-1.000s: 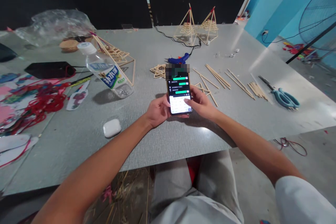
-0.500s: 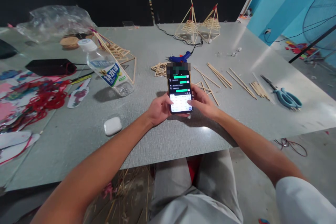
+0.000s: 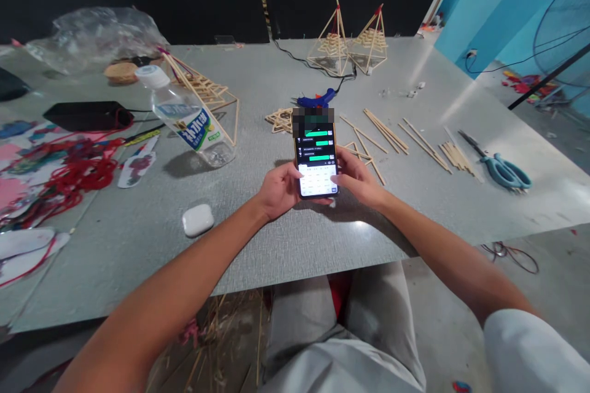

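A lit smartphone [image 3: 316, 159] is held upright between both hands above the near part of the table. Its screen shows green chat bubbles over a white on-screen keyboard. My left hand [image 3: 281, 189] grips the lower left side, its thumb at the keyboard's edge. On the other side, my right hand [image 3: 358, 179] closes round the phone with the thumb over the right of the keyboard. Fingers behind the phone are mostly hidden. Just beyond it lie a blue glue gun [image 3: 316, 99] and a flat star-shaped stick frame [image 3: 279, 120], partly covered by the phone.
Light-blue scissors [image 3: 506, 171] and loose wooden sticks [image 3: 385, 131] lie to the right. Two stick pyramids [image 3: 335, 43] stand at the back. Leftward are a tilted plastic bottle [image 3: 191, 120], a white earbud case [image 3: 198, 220], red cord [image 3: 94, 166] and a black box [image 3: 89, 116].
My thumbs have shifted slightly over the keyboard, the right one lifting a little toward the screen's edge. Both hands keep the phone in nearly the same place.
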`<action>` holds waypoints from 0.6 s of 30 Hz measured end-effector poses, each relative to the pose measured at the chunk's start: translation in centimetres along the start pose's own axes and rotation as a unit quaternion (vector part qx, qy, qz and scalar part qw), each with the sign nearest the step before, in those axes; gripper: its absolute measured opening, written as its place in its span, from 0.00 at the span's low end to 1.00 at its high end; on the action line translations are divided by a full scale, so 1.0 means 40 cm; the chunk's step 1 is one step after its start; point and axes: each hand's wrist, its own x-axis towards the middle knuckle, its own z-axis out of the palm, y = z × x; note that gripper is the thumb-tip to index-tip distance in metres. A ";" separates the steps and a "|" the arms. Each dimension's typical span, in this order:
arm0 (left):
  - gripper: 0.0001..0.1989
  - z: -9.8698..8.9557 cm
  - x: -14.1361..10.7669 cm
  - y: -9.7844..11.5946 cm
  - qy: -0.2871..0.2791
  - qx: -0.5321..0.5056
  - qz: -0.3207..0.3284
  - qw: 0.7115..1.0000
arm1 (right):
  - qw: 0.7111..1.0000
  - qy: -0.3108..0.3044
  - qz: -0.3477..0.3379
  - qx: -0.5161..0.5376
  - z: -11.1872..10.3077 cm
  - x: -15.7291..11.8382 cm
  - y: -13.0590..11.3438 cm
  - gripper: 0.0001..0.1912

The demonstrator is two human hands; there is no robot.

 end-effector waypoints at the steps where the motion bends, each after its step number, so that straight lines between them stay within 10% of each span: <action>1: 0.35 0.001 0.001 0.000 0.001 0.004 -0.003 1.000 | 1.000 0.000 0.000 0.004 0.001 0.000 0.000 0.30; 18: 0.33 0.028 -0.014 -0.001 0.052 0.028 0.004 0.998 | 1.000 0.005 -0.001 -0.005 0.005 0.003 0.014 0.31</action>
